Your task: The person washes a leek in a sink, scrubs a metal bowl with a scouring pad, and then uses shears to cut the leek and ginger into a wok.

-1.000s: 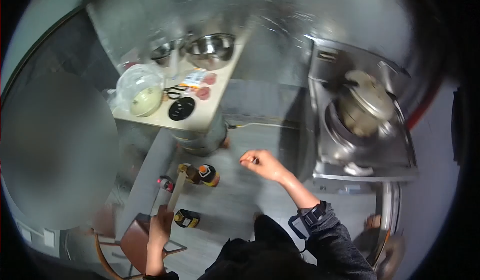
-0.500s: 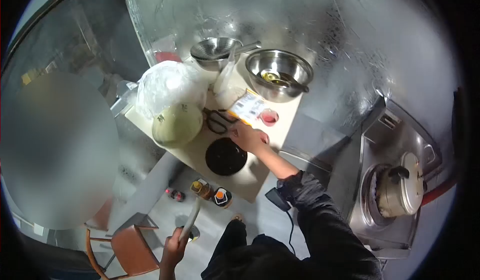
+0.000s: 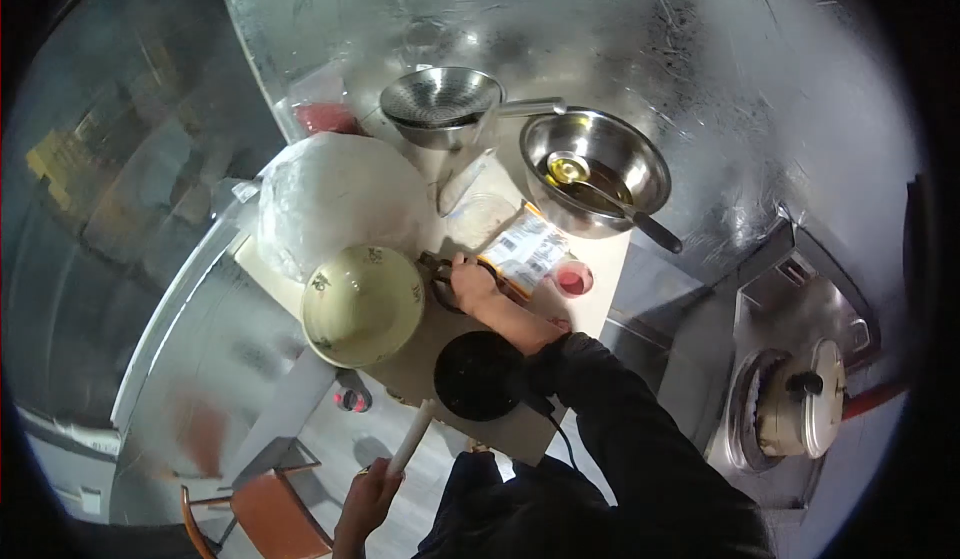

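Low at the front, my left hand (image 3: 375, 489) is closed round a long, pale, stick-shaped thing (image 3: 411, 439), which tilts up toward the table edge; its kind is unclear. My right hand (image 3: 472, 285) reaches over the table, its fingers closed at the black handles of a pair of scissors (image 3: 440, 281), partly hidden by the hand. Just left of them stands a pale green bowl (image 3: 364, 307). A printed white and orange packet (image 3: 528, 249) lies right of my right hand. Under my right forearm sits a round black plate-like thing (image 3: 478, 377).
A steel basin (image 3: 640, 164) holds a ladle (image 3: 568, 168) and dark yellow liquid. Behind are a perforated strainer (image 3: 440, 97) and a bulky white plastic bag (image 3: 340, 194). A small red-filled cup (image 3: 573, 278) is near the right edge. A pot (image 3: 790, 409) sits on the stove at right.
My right hand has moved left from beside the scissors onto their handles. The view has shifted, so the table sits lower and the bottles on the floor are mostly hidden. The left hand keeps its hold.
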Action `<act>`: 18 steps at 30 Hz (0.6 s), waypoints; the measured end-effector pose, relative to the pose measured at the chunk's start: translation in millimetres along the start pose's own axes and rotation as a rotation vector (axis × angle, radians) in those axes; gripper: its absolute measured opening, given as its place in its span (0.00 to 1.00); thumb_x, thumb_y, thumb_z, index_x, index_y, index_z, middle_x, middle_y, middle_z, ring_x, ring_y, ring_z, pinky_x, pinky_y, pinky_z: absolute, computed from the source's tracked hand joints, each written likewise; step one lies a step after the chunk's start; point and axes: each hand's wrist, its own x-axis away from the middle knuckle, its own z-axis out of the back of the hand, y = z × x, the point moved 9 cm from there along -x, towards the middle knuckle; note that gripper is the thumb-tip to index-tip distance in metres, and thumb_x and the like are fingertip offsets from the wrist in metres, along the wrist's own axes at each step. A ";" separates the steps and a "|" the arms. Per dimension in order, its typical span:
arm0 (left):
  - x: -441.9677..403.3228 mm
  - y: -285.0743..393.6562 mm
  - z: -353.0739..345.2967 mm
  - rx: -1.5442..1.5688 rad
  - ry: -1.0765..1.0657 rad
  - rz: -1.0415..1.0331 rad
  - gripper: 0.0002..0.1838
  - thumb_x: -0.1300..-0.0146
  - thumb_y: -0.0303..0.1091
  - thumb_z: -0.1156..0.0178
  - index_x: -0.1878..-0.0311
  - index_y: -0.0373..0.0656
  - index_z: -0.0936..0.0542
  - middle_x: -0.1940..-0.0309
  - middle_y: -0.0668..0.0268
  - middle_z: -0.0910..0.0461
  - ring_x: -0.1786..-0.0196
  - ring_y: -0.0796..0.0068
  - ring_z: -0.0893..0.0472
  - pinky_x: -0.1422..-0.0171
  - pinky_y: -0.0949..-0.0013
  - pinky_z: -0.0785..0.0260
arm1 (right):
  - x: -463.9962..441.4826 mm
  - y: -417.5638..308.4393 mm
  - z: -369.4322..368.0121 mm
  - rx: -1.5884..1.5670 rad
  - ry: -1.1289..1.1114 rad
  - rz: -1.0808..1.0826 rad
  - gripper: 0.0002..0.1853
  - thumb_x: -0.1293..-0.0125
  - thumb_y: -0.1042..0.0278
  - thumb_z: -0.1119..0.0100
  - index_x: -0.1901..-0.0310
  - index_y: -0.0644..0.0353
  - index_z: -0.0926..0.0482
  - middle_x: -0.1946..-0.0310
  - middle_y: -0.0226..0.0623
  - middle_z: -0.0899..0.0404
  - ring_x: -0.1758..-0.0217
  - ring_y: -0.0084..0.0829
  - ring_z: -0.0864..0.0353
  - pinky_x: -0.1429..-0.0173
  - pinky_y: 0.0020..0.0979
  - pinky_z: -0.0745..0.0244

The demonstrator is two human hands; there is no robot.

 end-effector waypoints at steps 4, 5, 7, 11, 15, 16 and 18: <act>-17.0 15.1 -0.9 0.007 -0.076 -0.068 0.13 0.39 0.40 0.53 0.63 0.38 0.31 0.84 0.55 0.27 0.76 0.50 0.26 0.71 0.56 0.37 | 41.9 5.6 57.9 -0.087 -0.090 0.037 0.24 0.54 0.64 0.40 0.57 0.71 0.30 0.63 0.53 0.25 0.57 0.44 0.25 0.54 0.35 0.29; -20.6 23.0 1.6 -0.003 -0.067 -0.070 0.13 0.39 0.40 0.53 0.64 0.39 0.31 0.84 0.55 0.27 0.76 0.50 0.26 0.71 0.54 0.36 | 56.5 12.5 71.4 -0.203 -0.176 0.019 0.24 0.55 0.63 0.39 0.58 0.71 0.29 0.64 0.53 0.25 0.57 0.45 0.26 0.53 0.35 0.30; -22.7 34.0 5.7 -0.059 -0.080 -0.051 0.13 0.40 0.40 0.52 0.64 0.39 0.32 0.84 0.54 0.26 0.75 0.49 0.25 0.71 0.54 0.36 | 75.7 42.4 66.2 -0.376 -0.209 -0.035 0.24 0.55 0.60 0.38 0.60 0.71 0.28 0.65 0.55 0.25 0.55 0.46 0.26 0.52 0.37 0.31; -24.4 45.0 5.2 -0.173 -0.065 -0.171 0.09 0.41 0.34 0.53 0.64 0.36 0.33 0.86 0.58 0.30 0.83 0.64 0.29 0.77 0.63 0.39 | 168.7 88.3 98.8 -0.825 -0.166 -0.066 0.16 0.50 0.68 0.46 0.60 0.67 0.29 0.66 0.49 0.25 0.58 0.36 0.26 0.52 0.32 0.33; 3.6 82.9 -17.2 -0.404 -0.173 -0.281 0.24 0.38 0.40 0.53 0.45 0.32 0.38 0.69 0.52 0.28 0.71 0.58 0.28 0.69 0.61 0.36 | 298.7 121.3 118.2 -1.373 0.064 0.163 0.10 0.44 0.78 0.52 0.59 0.63 0.34 0.66 0.27 0.32 0.61 0.19 0.34 0.55 0.21 0.38; 16.1 101.1 -28.7 -0.375 -0.186 -0.425 0.23 0.38 0.39 0.52 0.45 0.33 0.37 0.73 0.55 0.29 0.75 0.62 0.29 0.74 0.62 0.37 | 333.4 128.3 111.4 -1.467 0.168 0.169 0.09 0.41 0.73 0.49 0.60 0.63 0.34 0.69 0.26 0.34 0.62 0.19 0.35 0.56 0.21 0.39; 29.5 107.6 -51.7 0.051 -0.282 -0.614 0.22 0.39 0.38 0.50 0.45 0.35 0.35 0.75 0.61 0.30 0.79 0.66 0.32 0.78 0.63 0.38 | 414.0 130.3 100.2 -1.555 0.150 -0.027 0.08 0.38 0.66 0.50 0.64 0.59 0.35 0.77 0.26 0.36 0.73 0.17 0.34 0.75 0.18 0.36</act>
